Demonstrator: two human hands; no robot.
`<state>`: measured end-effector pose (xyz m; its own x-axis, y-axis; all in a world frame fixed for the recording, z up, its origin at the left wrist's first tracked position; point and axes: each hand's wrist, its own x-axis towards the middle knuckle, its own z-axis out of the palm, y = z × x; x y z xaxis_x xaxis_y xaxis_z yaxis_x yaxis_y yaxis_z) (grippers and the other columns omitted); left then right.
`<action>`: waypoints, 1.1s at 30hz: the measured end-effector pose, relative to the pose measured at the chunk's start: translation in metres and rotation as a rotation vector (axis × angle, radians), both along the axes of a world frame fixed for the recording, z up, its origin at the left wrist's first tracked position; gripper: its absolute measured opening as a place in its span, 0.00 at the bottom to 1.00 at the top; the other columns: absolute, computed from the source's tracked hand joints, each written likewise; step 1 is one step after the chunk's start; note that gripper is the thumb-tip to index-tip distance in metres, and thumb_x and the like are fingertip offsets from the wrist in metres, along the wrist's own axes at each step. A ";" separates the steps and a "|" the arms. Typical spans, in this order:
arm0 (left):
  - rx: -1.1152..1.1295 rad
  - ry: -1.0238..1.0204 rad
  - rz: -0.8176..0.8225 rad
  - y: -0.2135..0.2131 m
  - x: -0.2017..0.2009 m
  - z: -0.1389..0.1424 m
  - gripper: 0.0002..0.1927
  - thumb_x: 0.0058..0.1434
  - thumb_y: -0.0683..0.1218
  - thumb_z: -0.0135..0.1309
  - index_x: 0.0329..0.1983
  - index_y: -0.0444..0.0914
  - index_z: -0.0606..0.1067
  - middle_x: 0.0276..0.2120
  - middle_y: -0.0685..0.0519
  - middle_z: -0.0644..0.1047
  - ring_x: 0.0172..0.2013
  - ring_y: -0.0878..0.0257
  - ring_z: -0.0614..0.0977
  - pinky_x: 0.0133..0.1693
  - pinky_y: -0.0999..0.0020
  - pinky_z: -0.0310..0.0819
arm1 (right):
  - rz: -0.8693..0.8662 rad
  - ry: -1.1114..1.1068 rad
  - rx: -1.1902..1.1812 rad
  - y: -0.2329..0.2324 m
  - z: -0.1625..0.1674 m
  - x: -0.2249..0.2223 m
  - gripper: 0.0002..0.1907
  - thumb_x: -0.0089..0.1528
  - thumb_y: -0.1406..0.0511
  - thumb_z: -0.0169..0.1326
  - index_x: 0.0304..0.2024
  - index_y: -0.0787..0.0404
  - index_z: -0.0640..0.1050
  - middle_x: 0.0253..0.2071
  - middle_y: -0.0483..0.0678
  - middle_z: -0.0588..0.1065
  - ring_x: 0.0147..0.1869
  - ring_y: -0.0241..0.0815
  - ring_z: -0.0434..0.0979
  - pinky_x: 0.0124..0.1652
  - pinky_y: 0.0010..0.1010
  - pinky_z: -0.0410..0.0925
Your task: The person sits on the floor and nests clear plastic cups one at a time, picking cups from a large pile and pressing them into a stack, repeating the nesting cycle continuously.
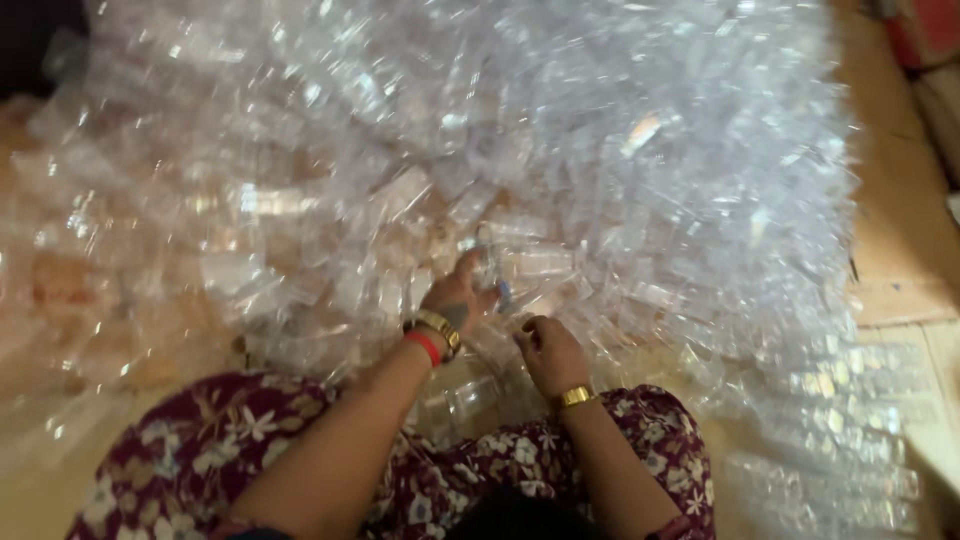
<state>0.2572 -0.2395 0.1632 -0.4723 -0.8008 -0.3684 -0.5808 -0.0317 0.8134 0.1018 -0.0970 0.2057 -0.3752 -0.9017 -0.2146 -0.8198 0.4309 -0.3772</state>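
Observation:
A huge heap of small clear plastic containers [480,150] covers the floor in front of me. My left hand [455,295], with a gold bangle and a red band at the wrist, reaches into the heap's near edge and closes around a clear plastic piece [488,262]. Just to its right, my right hand [550,352], wearing a gold bangle, is curled with fingers closed at the heap's edge; motion blur hides whether it holds a piece. My knees in maroon flowered cloth [230,440] sit below both hands.
Rows of stacked clear containers [850,420] lie at the lower right. A brown floor with a flat cardboard sheet [900,290] runs along the right side. Reddish boxes [925,30] stand at the top right corner.

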 end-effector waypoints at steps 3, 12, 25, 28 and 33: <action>0.015 0.705 0.323 -0.038 -0.009 0.003 0.46 0.69 0.65 0.58 0.80 0.46 0.50 0.69 0.42 0.66 0.66 0.49 0.70 0.60 0.53 0.67 | 0.190 0.160 0.127 -0.041 0.019 0.017 0.36 0.52 0.52 0.66 0.60 0.54 0.70 0.54 0.55 0.71 0.54 0.59 0.75 0.47 0.49 0.72; -0.326 0.298 0.343 -0.031 -0.026 0.057 0.42 0.62 0.66 0.56 0.76 0.49 0.60 0.50 0.47 0.75 0.43 0.60 0.80 0.44 0.63 0.78 | 0.226 -0.382 -0.149 -0.057 0.017 -0.037 0.29 0.54 0.58 0.66 0.58 0.51 0.75 0.56 0.50 0.74 0.46 0.45 0.80 0.43 0.37 0.75; -0.002 0.092 -0.470 -0.018 -0.074 0.083 0.39 0.57 0.69 0.56 0.69 0.50 0.68 0.63 0.50 0.74 0.57 0.56 0.80 0.59 0.63 0.71 | -0.106 -1.049 -0.349 -0.043 0.024 -0.168 0.16 0.53 0.72 0.54 0.45 0.62 0.79 0.48 0.47 0.74 0.48 0.40 0.74 0.43 0.31 0.72; -0.064 0.177 -0.475 -0.013 -0.083 0.087 0.43 0.57 0.70 0.55 0.72 0.50 0.63 0.67 0.48 0.71 0.61 0.54 0.77 0.61 0.61 0.70 | -0.127 -1.113 -0.341 -0.047 0.022 -0.162 0.16 0.54 0.69 0.54 0.46 0.61 0.78 0.50 0.50 0.72 0.53 0.44 0.72 0.48 0.37 0.73; -0.052 -0.083 -0.627 -0.013 -0.096 0.091 0.52 0.55 0.70 0.55 0.79 0.58 0.47 0.67 0.48 0.69 0.64 0.51 0.73 0.63 0.57 0.67 | 0.098 -0.942 -0.362 -0.048 0.019 -0.131 0.34 0.60 0.53 0.54 0.66 0.57 0.63 0.66 0.53 0.63 0.69 0.50 0.62 0.59 0.44 0.68</action>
<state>0.1613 -0.2521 0.2541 -0.8291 -0.3988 -0.3919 -0.5371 0.3734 0.7563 -0.0288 -0.1452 0.2248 -0.1148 -0.9890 -0.0929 -0.1474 0.1094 -0.9830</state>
